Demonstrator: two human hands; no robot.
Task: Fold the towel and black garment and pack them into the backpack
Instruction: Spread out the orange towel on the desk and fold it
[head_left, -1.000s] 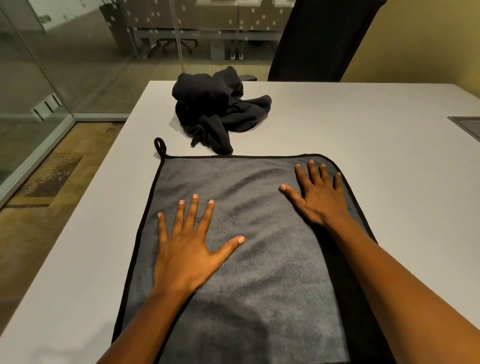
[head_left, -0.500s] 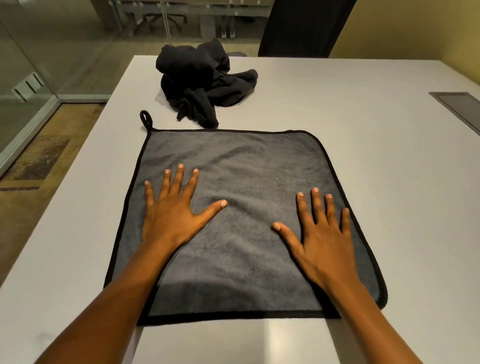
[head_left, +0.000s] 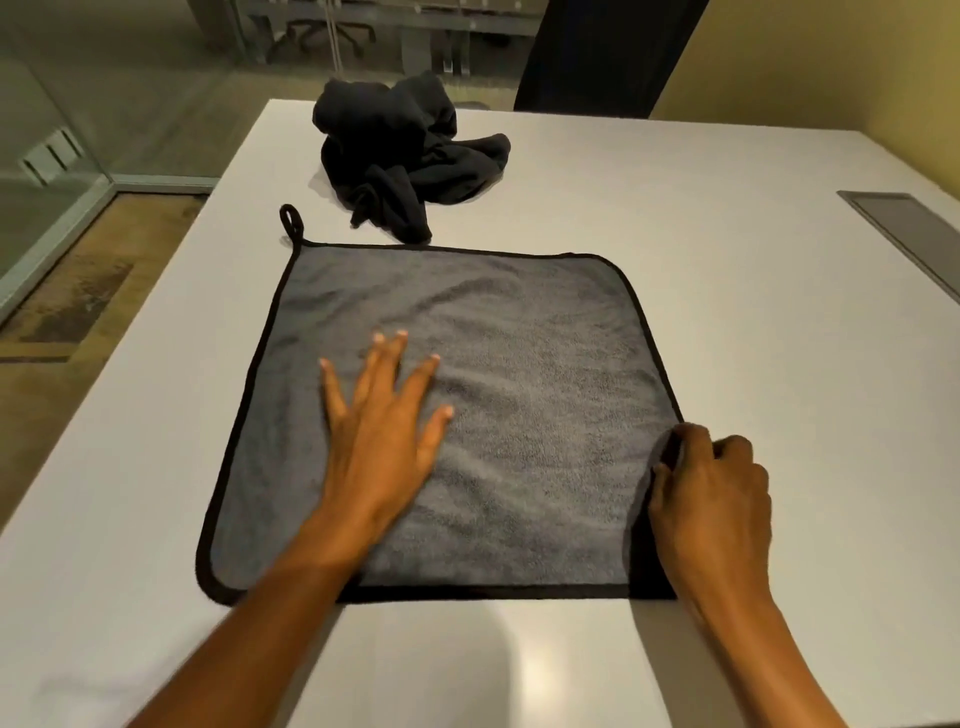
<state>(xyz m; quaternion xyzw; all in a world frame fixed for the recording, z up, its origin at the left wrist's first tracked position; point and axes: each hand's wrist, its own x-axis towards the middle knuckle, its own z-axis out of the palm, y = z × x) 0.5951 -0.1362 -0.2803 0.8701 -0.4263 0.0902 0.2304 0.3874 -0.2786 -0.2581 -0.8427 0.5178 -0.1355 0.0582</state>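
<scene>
At the far left a glass wall (head_left: 47, 171) meets a patterned floor (head_left: 78, 306) beside the white tabletop (head_left: 727, 322). On the tabletop lies the grey towel (head_left: 519, 374), spread flat with its black trim showing all round and its small hanging loop (head_left: 291, 221) at the far left corner. The left hand (head_left: 382, 421) rests palm down on the left half of the towel, its fingers (head_left: 387, 364) straight and fanned apart, tips pointing away from the person; the cloth lies under the whole palm and under every fingertip. Beyond the towel's far edge, just touching or nearly touching it, sits the black garment (head_left: 405, 156) in a crumpled heap. Behind it, past the tabletop's far edge, stands a dark chair back (head_left: 602, 52). On the towel's right edge, toward the near corner, the right hand (head_left: 709, 493) has its fingers (head_left: 691, 441) curled, pinching the trim so that the edge is lifted and bunched into a small fold against them. At the far right a grey inset panel (head_left: 914, 228) lies flush in the tabletop.
</scene>
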